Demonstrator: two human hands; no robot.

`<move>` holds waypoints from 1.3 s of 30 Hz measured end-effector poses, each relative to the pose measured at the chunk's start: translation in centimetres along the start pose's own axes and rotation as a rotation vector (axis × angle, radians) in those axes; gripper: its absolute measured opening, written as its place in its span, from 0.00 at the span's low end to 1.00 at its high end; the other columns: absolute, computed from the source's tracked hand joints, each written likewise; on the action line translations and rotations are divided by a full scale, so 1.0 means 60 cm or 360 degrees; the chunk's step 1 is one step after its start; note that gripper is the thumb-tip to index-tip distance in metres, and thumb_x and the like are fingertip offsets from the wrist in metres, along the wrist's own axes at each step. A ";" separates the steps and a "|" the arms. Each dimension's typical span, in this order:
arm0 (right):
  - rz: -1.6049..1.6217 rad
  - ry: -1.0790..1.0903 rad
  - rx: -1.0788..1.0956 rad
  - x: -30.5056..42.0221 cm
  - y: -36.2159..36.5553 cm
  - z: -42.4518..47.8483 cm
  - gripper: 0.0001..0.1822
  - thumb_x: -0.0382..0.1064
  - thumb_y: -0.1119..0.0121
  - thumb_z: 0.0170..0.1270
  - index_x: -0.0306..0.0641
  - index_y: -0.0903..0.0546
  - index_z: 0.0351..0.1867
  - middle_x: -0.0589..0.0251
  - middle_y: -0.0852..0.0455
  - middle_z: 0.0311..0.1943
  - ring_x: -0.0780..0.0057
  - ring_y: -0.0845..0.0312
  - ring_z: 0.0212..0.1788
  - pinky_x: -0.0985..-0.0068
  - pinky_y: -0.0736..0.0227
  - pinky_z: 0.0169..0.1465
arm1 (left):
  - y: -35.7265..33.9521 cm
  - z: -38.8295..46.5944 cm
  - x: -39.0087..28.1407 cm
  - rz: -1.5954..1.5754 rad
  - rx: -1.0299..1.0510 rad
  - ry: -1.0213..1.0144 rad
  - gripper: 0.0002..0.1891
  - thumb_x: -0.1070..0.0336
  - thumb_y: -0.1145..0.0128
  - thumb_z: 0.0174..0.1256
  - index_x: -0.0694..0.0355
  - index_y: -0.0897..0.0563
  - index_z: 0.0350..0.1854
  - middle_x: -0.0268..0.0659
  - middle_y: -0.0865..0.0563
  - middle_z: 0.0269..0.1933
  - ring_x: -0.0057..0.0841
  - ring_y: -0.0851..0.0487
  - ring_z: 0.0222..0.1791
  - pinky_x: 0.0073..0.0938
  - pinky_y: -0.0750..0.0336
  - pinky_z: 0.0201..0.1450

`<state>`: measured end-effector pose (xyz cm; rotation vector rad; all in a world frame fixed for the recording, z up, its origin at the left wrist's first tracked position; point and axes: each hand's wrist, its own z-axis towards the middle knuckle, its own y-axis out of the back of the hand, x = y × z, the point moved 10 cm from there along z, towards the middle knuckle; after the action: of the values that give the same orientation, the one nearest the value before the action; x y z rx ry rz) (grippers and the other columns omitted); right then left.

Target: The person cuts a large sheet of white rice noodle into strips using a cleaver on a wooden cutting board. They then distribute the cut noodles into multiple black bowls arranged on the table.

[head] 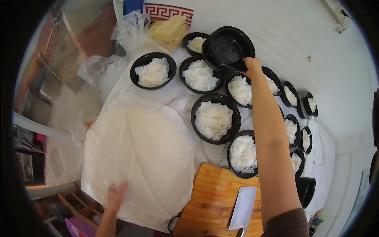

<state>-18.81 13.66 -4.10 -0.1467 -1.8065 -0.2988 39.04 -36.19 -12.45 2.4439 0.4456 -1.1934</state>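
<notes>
My right hand grips the rim of an empty black plastic bowl at the back of the table. A second rim shows beneath that bowl, so it may be part of a stack. My left hand is at the near left edge of a large, round, whitish stack of thin sheets, draped with clear plastic film. The film seems to lie over its fingertips; whether they pinch anything is unclear. Near my right forearm stand black bowls of wide white noodle strips, including one in the middle and one closer.
A Chinese-style cleaver lies on a wooden cutting board at the front. Yellowish blocks sit beside crumpled clear plastic bags at the back left. Several more noodle bowls stand to the right, near the wall.
</notes>
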 end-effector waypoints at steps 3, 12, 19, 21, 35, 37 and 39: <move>0.0054 0.0018 0.0087 0.037 -0.021 -0.117 0.22 0.24 0.45 0.54 0.10 0.32 0.50 0.38 0.24 0.43 0.47 0.21 0.41 0.54 0.19 0.38 | 0.013 0.000 0.024 0.0109 -0.0085 0.0013 0.17 0.59 0.41 0.61 0.71 0.21 0.40 0.33 0.19 0.33 0.18 0.24 0.32 0.21 0.29 0.34; -0.0170 0.0040 0.0152 0.043 0.006 -0.292 0.18 0.24 0.44 0.54 0.12 0.29 0.45 0.40 0.20 0.41 0.56 0.20 0.38 0.62 0.22 0.37 | 0.002 0.006 0.013 0.0150 0.0028 -0.0063 0.18 0.56 0.40 0.61 0.71 0.20 0.35 0.34 0.19 0.31 0.19 0.25 0.31 0.23 0.30 0.33; -0.0166 -0.0147 -0.0060 0.029 0.041 -0.308 0.20 0.33 0.43 0.57 0.22 0.26 0.49 0.44 0.22 0.46 0.48 0.24 0.48 0.51 0.25 0.42 | -0.003 0.003 -0.004 0.0382 -0.0020 -0.0034 0.22 0.52 0.39 0.60 0.73 0.22 0.37 0.37 0.19 0.31 0.22 0.25 0.32 0.26 0.29 0.35; -0.0045 -0.0129 -0.0003 0.063 0.060 -0.332 0.19 0.37 0.42 0.58 0.26 0.25 0.48 0.46 0.21 0.46 0.52 0.23 0.47 0.54 0.24 0.40 | 0.012 0.010 0.012 0.0441 -0.0104 -0.0030 0.23 0.52 0.39 0.60 0.73 0.22 0.38 0.38 0.19 0.33 0.23 0.24 0.34 0.26 0.29 0.38; -0.1488 0.0115 -0.0374 -0.028 0.316 -0.331 0.31 0.44 0.29 0.42 0.21 0.23 0.45 0.37 0.19 0.43 0.50 0.21 0.47 0.66 0.28 0.49 | -0.022 -0.007 -0.013 0.0148 0.0205 0.0006 0.22 0.55 0.41 0.62 0.71 0.26 0.47 0.39 0.20 0.44 0.23 0.23 0.44 0.24 0.28 0.48; -0.1587 0.0133 -0.0376 -0.026 0.314 -0.334 0.30 0.45 0.30 0.43 0.21 0.22 0.43 0.36 0.18 0.41 0.50 0.21 0.46 0.67 0.28 0.49 | -0.020 -0.004 -0.011 0.0152 0.0181 -0.0011 0.23 0.54 0.41 0.62 0.71 0.26 0.48 0.39 0.20 0.45 0.24 0.23 0.43 0.25 0.28 0.48; -0.1605 0.0110 -0.0305 -0.012 0.297 -0.348 0.28 0.46 0.32 0.45 0.21 0.20 0.41 0.37 0.18 0.39 0.49 0.20 0.45 0.67 0.28 0.50 | -0.016 -0.004 -0.008 0.0176 0.0136 -0.0006 0.24 0.54 0.40 0.62 0.72 0.27 0.49 0.40 0.20 0.46 0.25 0.23 0.44 0.25 0.28 0.48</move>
<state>5.39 24.96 2.20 0.6578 -1.6520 -1.1656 38.49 -35.31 -12.15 2.5022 0.2594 -1.1935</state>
